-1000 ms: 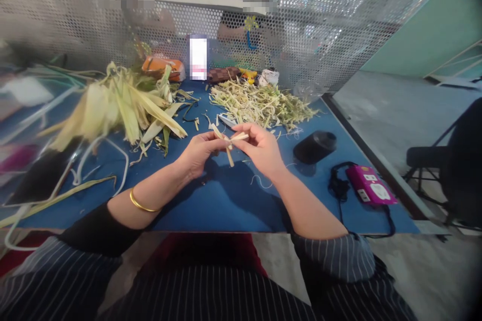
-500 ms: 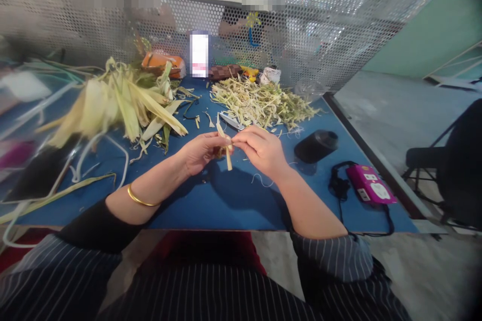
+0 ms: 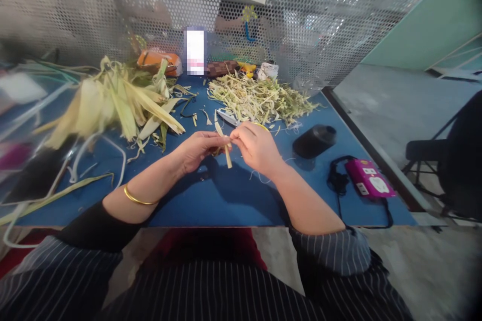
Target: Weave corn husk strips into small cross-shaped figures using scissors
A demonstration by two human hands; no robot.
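My left hand [image 3: 199, 150] is closed on a narrow pale husk strip [image 3: 228, 156], which sticks out above and below the fingers. Against it, my right hand [image 3: 258, 148] pinches with thumb and forefinger at the same spot; what lies between those fingertips is too small to make out. A thin white thread [image 3: 259, 176] trails on the blue table below my right hand. Just behind the hands lie scissors [image 3: 228, 118], partly covered by my right hand. To the right a black thread cone [image 3: 314, 141] lies on its side.
Long corn husks [image 3: 116, 98] are heaped at the left, and a pile of shredded husk [image 3: 259, 98] lies at the back. A purple box [image 3: 371, 178] with a black cord sits at the right. A perforated metal screen [image 3: 316, 25] stands behind the table [image 3: 181, 205].
My right hand has turned slightly and shifted a little left at the strip, uncovering a yellow part of the scissors. The whole view has moved slightly.
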